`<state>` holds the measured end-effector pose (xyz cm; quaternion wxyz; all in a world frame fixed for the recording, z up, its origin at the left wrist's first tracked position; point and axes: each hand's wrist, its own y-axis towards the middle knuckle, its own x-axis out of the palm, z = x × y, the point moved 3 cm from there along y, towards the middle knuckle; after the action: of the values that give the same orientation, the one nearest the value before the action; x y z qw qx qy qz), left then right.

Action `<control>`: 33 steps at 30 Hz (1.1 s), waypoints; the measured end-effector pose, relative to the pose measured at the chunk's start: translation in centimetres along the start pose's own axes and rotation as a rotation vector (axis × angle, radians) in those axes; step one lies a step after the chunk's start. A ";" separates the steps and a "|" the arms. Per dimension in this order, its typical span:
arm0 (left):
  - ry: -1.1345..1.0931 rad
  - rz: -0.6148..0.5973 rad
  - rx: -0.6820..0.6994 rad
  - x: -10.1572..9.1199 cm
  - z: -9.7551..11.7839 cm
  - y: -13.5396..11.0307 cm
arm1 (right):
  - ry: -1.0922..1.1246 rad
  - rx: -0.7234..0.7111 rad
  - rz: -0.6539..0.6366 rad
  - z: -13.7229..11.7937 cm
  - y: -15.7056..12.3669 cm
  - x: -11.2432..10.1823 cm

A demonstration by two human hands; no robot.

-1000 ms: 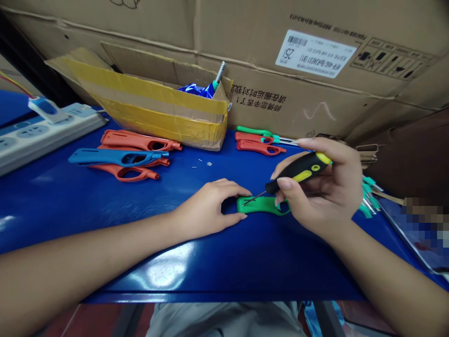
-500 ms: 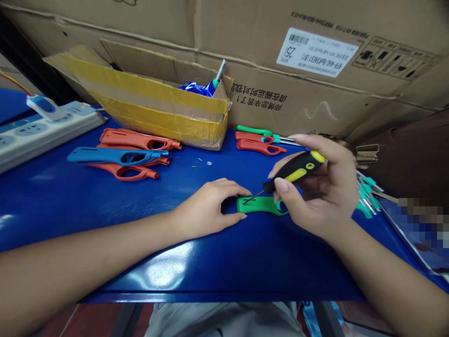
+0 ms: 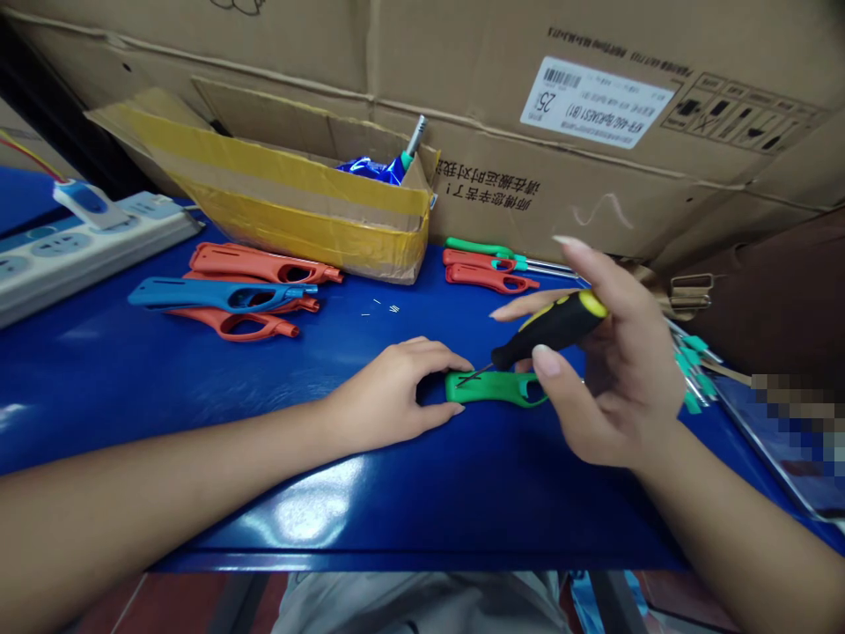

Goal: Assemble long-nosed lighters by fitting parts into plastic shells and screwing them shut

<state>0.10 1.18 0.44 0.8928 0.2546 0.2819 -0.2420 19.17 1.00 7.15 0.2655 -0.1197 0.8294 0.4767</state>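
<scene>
A green lighter casing lies on the blue table, its left end pinched between the thumb and index finger of my left hand. My right hand has a black and yellow screwdriver tilted over the casing. Its handle rests against the palm and thumb, while the index finger is raised off it. The screwdriver's thin tip meets the left part of the casing, close to a dark slot. Several tiny screws are scattered beyond my left hand. The right end of the casing sits just left of my right thumb.
Blue and orange lighter casings lie at the left, before a yellow-taped cardboard box. More orange casings and a green one are behind the hands. Metal lighter tubes lie at the right. A power strip occupies the far left.
My right hand's fingers have spread and its index finger has lifted from the screwdriver. The handle has turned, while the tip stays at the same spot. My left hand has not moved.
</scene>
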 end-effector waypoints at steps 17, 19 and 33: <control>0.006 0.009 -0.017 0.1 0.0 -0.2 | -0.121 -0.080 0.133 1.2 -0.3 -0.5; 0.003 0.009 -0.016 0.1 0.0 -0.2 | -0.236 -0.152 0.180 1.1 -0.3 -0.5; 0.000 -0.014 -0.003 0.0 0.2 0.0 | -0.242 -0.317 -0.018 0.7 0.1 -1.6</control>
<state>0.13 1.05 0.55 0.8915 0.2511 0.2841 -0.2479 20.67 1.56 7.76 0.3454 -0.1090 0.7050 0.6098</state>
